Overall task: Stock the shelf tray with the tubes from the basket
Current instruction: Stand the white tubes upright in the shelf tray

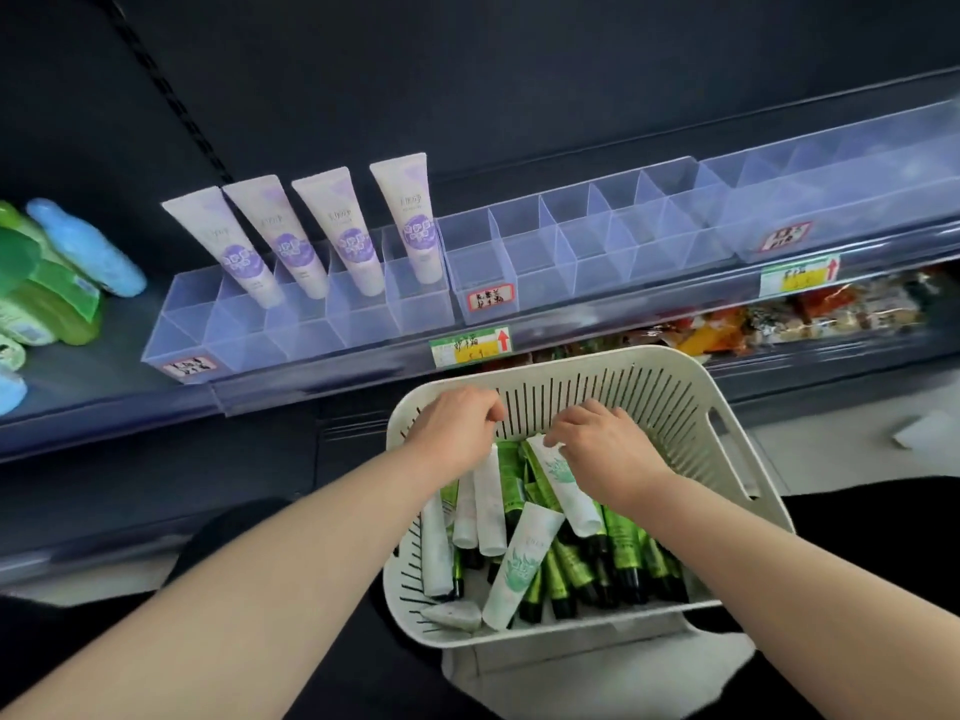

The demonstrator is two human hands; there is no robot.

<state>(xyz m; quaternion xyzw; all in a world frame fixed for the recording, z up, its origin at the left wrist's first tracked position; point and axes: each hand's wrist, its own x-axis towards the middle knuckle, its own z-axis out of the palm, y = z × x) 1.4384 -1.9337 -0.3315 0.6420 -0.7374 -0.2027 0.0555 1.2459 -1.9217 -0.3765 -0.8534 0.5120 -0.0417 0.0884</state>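
Our two bare forearms reach forward over a cream slotted basket (pixel 670 387), which sits below the front edge of the shelf (pixel 104 402). Our right hand (pixel 608 449) is at the basket's far wall, its fingers curled over and gripping the upper end of a leaf-print tube (pixel 566 483), which slants down toward the basket's middle. Our left hand (pixel 454 428) is over the basket's far left corner with its fingers bent inward; a plain white tube (pixel 489 504) runs up under its palm, but we cannot tell whether the hand grips it or holds nothing. Most of the tubes lie in a loose heap in the basket: more white tubes (pixel 519 563) toward its left side and near edge, and green tubes (pixel 621 543) with dark caps packed along its right side. On the shelf, a clear tray (pixel 311 330) split into small compartments stands at the front edge, left of centre. Four purple-and-white tubes (pixel 343 236) stand in its rear row, leaning back, while its front row holds nothing. A second clear tray (pixel 571 257) stands just beside it to the right. Green and blue bottles (pixel 62 283) lie at the shelf's left end, and a price tag (pixel 470 346) hangs on the front edge.
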